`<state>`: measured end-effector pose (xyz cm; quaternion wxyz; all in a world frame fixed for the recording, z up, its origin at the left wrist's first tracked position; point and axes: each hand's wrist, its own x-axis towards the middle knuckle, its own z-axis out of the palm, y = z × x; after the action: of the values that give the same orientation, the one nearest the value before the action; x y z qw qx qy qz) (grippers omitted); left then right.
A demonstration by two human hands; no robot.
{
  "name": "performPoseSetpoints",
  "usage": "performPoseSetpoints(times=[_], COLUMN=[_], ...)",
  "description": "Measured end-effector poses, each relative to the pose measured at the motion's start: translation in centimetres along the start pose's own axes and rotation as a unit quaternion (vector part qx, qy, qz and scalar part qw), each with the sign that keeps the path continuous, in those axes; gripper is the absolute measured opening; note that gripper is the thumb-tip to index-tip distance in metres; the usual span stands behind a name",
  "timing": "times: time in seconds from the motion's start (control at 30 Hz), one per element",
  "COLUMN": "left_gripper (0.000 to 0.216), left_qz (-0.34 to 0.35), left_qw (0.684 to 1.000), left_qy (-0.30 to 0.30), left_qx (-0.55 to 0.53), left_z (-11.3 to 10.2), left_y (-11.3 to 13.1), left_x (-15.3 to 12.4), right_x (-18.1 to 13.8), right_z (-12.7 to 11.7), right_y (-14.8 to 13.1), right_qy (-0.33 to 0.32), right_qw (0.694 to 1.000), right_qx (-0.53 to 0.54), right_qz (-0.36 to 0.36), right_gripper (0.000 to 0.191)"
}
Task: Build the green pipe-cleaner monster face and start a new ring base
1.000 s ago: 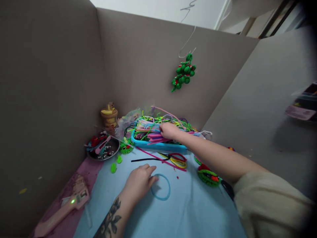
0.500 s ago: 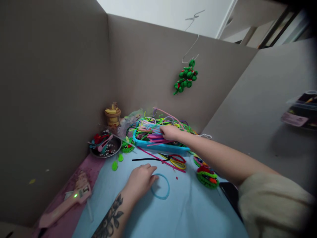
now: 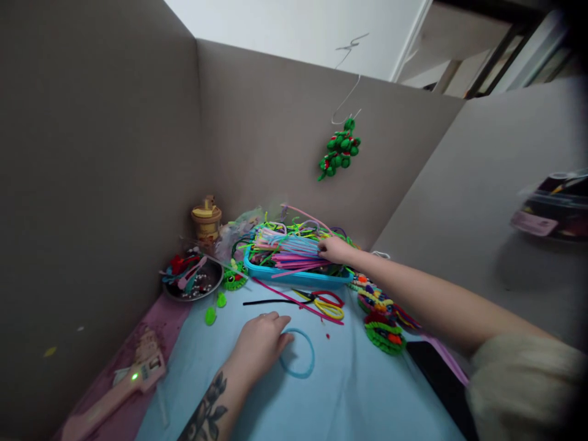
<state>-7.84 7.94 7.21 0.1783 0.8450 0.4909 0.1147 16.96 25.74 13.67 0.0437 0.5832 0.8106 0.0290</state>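
Observation:
My left hand [image 3: 263, 344] is low over the blue cloth, thumb and fingers pinched at the left edge of a light-blue pipe cleaner ring [image 3: 313, 352]. Higher up, my right hand [image 3: 337, 250] reaches over the blue tray [image 3: 298, 278], its fingers closed at the right end of a bundle of light-blue pipe cleaners [image 3: 301, 244]. How many strands it grips is hidden. Pink and magenta pipe cleaners [image 3: 298, 261] lie below that bundle. Between my hands and the tray rest yellow-and-red scissors [image 3: 327, 305], a black strand [image 3: 271, 301] and a magenta strand [image 3: 275, 291].
A metal bowl [image 3: 215, 283] with clips and beads stands at left, near a pink glue gun [image 3: 119, 392] with a green light. Fuzzy colourful pieces [image 3: 384, 334] and a dark phone-like slab [image 3: 436, 373] lie at right. A green ornament [image 3: 340, 150] hangs on the partition.
My right hand has slid right along the light-blue bundle to its end. My left hand and the ring keep their place on the cloth. The camera view has shifted slightly.

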Motion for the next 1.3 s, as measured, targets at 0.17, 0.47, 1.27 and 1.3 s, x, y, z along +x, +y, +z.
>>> performPoseSetpoints(times=[0.17,0.47,1.27,1.3], left_gripper=[0.032,0.033,0.032,0.032], left_qz=[-0.004,-0.025,0.011,0.011], left_qw=[1.0,0.999,0.999,0.999], left_qy=[-0.016,-0.036,-0.032,-0.032], left_qx=[0.008,0.005,0.001,0.001], left_z=[0.0,-0.1,0.2,0.2], left_y=[0.1,0.0,0.7,0.7], left_x=[0.1,0.1,0.0,0.0], right_x=[1.5,8.3,9.4,9.5], right_z=[-0.9,-2.8,-3.9,-3.9], right_y=[-2.2,-7.4,-12.6,-12.8], right_qy=[0.088,0.123,0.143,0.142], right_qw=[0.995,0.99,0.978,0.977], right_qx=[0.041,0.038,0.038,0.044], right_qz=[-0.025,-0.065,-0.151,-0.153], right_gripper=[0.025,0.024,0.016,0.014])
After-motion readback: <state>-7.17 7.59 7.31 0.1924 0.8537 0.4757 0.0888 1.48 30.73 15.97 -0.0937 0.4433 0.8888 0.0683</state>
